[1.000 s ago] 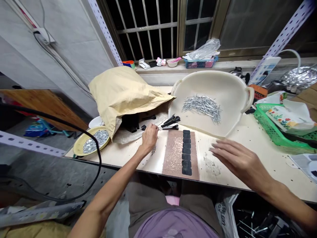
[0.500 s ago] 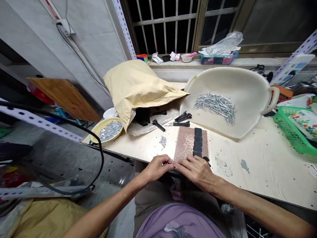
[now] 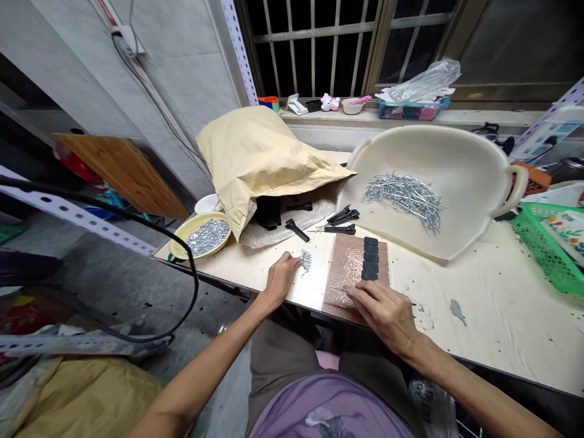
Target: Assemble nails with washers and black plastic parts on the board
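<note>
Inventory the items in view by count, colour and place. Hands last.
sack: one, cream, back left of worktable
sack: mouth faces front
tub: one, off-white, back right
metal pins: many, silver, in tub
yellow bowl: one, yellow, table's left end
metal pieces: many, silver, in yellow bowl
plastic parts: four, black, before sack and tub
mat: one, brown, front middle
pads: at least five, black, on mat
metal bits: pile, silver, left of mat
basket: one, green, right
left hand: one, bare, at metal bits
right hand: one, bare, holding thin rod over mat
</note>
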Available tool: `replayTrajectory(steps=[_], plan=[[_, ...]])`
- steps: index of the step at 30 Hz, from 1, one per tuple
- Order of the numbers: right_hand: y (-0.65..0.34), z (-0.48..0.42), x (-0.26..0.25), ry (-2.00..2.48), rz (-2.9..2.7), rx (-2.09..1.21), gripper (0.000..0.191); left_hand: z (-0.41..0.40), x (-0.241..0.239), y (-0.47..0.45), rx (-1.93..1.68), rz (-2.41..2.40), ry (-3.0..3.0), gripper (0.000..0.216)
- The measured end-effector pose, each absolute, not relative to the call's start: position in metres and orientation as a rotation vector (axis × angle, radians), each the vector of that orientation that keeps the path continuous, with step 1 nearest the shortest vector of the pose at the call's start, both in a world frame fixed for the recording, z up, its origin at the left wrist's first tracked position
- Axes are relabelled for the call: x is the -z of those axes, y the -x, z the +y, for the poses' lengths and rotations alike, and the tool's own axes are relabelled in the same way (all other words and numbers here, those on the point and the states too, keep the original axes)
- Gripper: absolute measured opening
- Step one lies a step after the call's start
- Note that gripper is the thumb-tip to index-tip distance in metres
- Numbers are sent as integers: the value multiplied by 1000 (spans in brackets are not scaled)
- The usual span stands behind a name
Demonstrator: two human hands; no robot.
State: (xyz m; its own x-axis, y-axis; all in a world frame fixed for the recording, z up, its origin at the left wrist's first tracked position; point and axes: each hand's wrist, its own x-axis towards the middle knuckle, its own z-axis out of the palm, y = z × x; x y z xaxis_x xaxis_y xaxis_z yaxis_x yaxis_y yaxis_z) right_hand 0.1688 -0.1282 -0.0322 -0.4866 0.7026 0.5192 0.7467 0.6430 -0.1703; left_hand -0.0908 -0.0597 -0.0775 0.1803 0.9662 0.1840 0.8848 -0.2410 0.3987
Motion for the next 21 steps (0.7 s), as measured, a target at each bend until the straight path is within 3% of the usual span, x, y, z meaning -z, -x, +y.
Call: replayTrajectory(steps=[5,9,13,21], plan=[[-159,-115,31,1207,-2232,50,18,-58,75,91,-783,1735,-2114,19],[-149,-103,25,1257,-2173,-43,20,-57,62,84,-1056,1508,-1379,22],[-140,-95,21,1258,-2181,-57,22,-64,44,64,-1021,1083,-729,34],[-143,-94,21,1307,-2170,87,21,-71,36,35,-1010,916,-579,28]])
